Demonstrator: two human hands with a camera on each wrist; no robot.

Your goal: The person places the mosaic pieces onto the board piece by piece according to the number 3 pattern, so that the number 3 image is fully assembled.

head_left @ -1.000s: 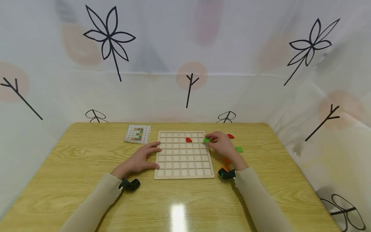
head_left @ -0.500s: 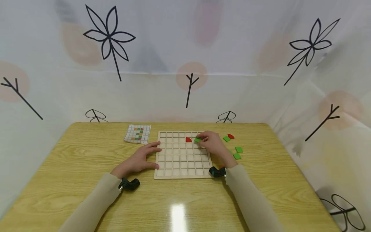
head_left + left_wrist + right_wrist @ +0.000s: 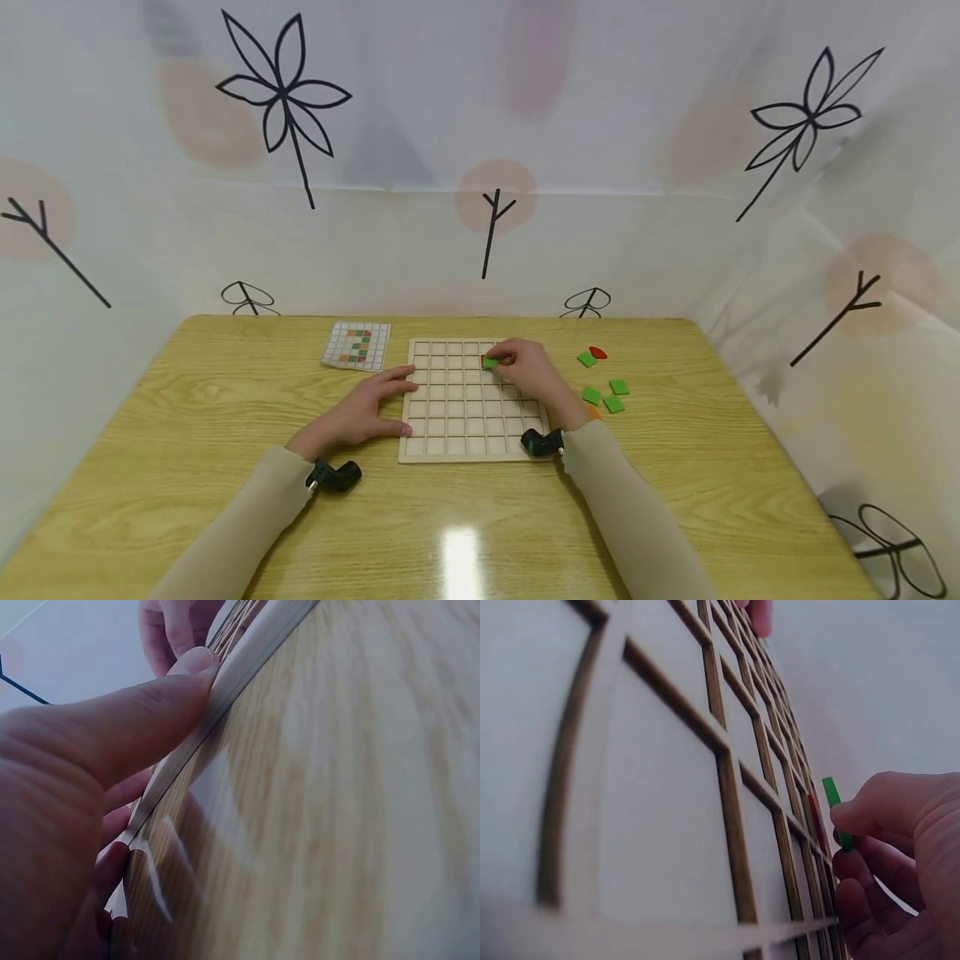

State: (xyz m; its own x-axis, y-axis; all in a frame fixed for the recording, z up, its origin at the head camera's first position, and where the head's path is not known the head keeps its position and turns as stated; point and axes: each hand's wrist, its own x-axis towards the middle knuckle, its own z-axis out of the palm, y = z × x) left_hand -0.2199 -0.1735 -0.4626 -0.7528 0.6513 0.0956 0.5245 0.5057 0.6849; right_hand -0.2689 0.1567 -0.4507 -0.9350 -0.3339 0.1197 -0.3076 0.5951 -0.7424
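A green tile [image 3: 490, 363] is being pinched by the right hand [image 3: 529, 369] above the gridded board [image 3: 456, 408], near a red piece [image 3: 814, 814]; the board's edge is being touched by the spread left hand [image 3: 363, 414]. The tile is being judged light, stiff, best gripped by its edges.

The wood-grained surface [image 3: 375, 533] is yellow, the gridded board [image 3: 455, 408] pale, the tiles [image 3: 491, 363] mostly green, the gridded card [image 3: 356, 346] white with orange, green and red squares.
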